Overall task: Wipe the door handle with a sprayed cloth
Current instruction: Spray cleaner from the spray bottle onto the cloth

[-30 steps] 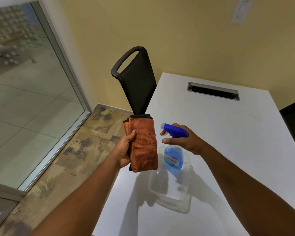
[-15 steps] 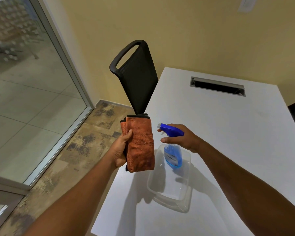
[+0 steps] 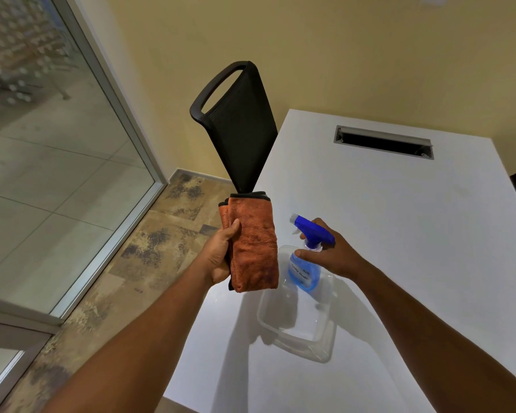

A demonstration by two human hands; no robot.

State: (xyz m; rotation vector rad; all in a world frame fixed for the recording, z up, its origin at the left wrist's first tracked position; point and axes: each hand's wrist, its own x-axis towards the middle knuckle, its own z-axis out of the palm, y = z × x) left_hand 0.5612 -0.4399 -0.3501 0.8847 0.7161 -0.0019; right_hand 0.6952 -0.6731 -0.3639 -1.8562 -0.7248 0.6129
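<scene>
head view: left hand (image 3: 221, 257) gripping folded orange cloth (image 3: 255, 248) upright, as before; right hand (image 3: 331, 254) gripping spray bottle (image 3: 306, 263), now tilted nearer cloth. spraying step; door handle unseen.

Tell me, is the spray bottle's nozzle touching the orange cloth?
Apart. The head view shows white table between the spray bottle nozzle, in the right hand, and the orange cloth, gripped by the left hand.
</scene>
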